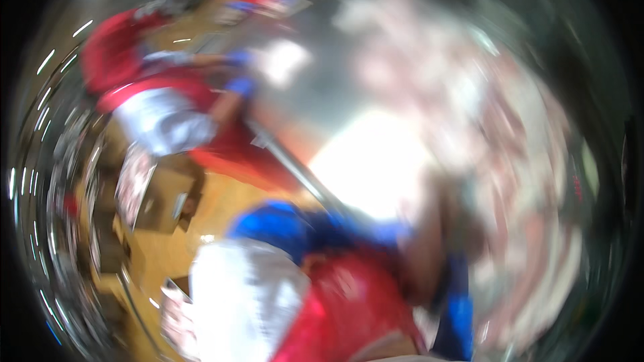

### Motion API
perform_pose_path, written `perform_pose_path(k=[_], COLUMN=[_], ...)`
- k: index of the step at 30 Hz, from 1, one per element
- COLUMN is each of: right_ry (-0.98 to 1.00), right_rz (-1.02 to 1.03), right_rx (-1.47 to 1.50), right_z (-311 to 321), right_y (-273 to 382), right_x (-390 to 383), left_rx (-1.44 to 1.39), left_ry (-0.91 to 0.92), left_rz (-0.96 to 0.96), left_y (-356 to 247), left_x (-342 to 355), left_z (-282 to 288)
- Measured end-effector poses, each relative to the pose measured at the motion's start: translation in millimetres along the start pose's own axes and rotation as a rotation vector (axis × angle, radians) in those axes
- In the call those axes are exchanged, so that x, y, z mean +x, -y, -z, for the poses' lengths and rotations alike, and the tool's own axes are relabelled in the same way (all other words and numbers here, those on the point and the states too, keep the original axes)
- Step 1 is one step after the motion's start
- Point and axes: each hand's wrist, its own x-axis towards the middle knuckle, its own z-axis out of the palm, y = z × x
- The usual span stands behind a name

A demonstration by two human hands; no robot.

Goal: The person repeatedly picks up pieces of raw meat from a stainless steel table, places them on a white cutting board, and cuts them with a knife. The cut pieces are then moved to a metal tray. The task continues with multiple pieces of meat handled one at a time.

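Note:
The whole head view is smeared by fast motion. A blurred forearm [429,248] with a blue sleeve [457,308] rises from the lower edge toward a bright white patch [372,161] on a grey table [315,94]. My right hand [451,191] is only a smear at its upper end, and I cannot tell what it touches or holds. A pale shape [178,325] at the lower left may be my left hand, too blurred to judge. A red and white garment [322,302] with blue shoulders fills the lower middle.
Another person in red and white with blue sleeves [157,97] leans over the table's left side, an arm [231,87] stretched toward a white sheet [285,60]. A metal bar [295,164] runs along the table edge. Brown floor [168,241] lies at the left, pale pinkish clutter [510,147] at the right.

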Motion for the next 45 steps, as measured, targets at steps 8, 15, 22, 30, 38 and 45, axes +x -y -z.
perform_pose_path(k=[8, 15, 22, 30, 38, 45], right_ry=[-0.048, -0.047, -0.108, -0.127, -0.165, -0.110], right_rz=[0.029, 0.142, 0.262, 0.407, 0.308, 0.541], right_rx=[0.083, 0.243, 0.405, -0.002, 0.021, -0.252], right_z=[-125, -249, -285, -191, -174, -165], right_y=[-3, 0, 2, 18, 39, -18], right_x=[33, 66, 82, 209, 224, 205], left_rx=[-0.318, 0.304, 0.615, 1.177, 1.612, 1.898], left_ry=[-0.081, -0.085, -0.251, -0.837, -1.133, -0.749], left_rz=[-0.641, -0.824, -0.738, -0.744, -0.733, -0.810], left_y=[-13, -108, -123, -70, -6, -32], left_x=[-5, -42, -53, -65, -77, -122], left_z=[96, 199, 232, 175, 156, 219])
